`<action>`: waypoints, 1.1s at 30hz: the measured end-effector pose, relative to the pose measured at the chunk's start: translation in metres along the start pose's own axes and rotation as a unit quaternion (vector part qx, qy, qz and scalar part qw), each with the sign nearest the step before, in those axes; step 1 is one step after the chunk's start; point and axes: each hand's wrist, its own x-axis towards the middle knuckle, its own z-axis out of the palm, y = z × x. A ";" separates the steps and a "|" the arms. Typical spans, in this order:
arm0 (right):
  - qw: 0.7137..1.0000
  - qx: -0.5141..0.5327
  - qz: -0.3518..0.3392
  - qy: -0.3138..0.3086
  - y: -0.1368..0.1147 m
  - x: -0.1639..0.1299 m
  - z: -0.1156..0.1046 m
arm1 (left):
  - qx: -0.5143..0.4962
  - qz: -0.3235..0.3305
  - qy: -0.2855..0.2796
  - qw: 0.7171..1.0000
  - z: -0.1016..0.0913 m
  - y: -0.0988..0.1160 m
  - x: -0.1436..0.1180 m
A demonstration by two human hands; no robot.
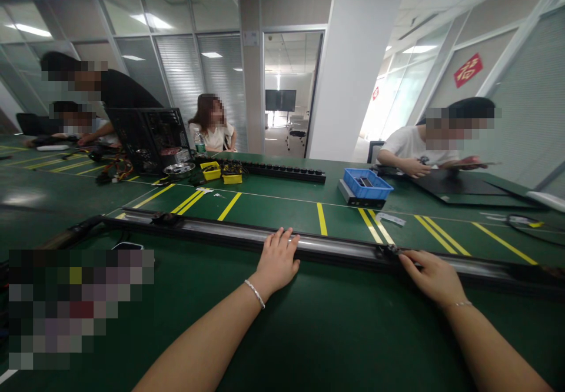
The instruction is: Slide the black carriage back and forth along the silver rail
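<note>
A long black-edged metal rail (335, 247) lies across the green table in front of me. Flat on its middle rests my left hand (279, 258), fingers stretched out. My right hand (430, 274) is closed further right, its thumb and forefinger at the end of a small black fitting (389, 252) that sits on the rail. Just what the fingertips grip there is partly hidden. Another black fitting (166, 219) is mounted toward the rail's left end.
An open black computer case (145, 139) and yellow trays (210, 171) stand beyond the rail, left of a black strip (286, 172). A blue bin (367, 183) sits at right centre. A co-worker (406, 145) handles something at right; other people are at left.
</note>
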 end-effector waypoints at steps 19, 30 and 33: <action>0.999 -0.007 -0.027 -0.037 -0.009 0.003 0.003 | -0.003 0.002 0.006 1.000 0.002 0.000 0.000; 0.998 0.007 -0.052 -0.040 -0.025 0.006 0.004 | -0.004 0.004 0.005 1.000 0.001 -0.001 0.000; 0.998 0.006 -0.049 -0.047 -0.024 0.006 0.006 | -0.005 0.004 0.006 1.000 0.002 -0.001 0.000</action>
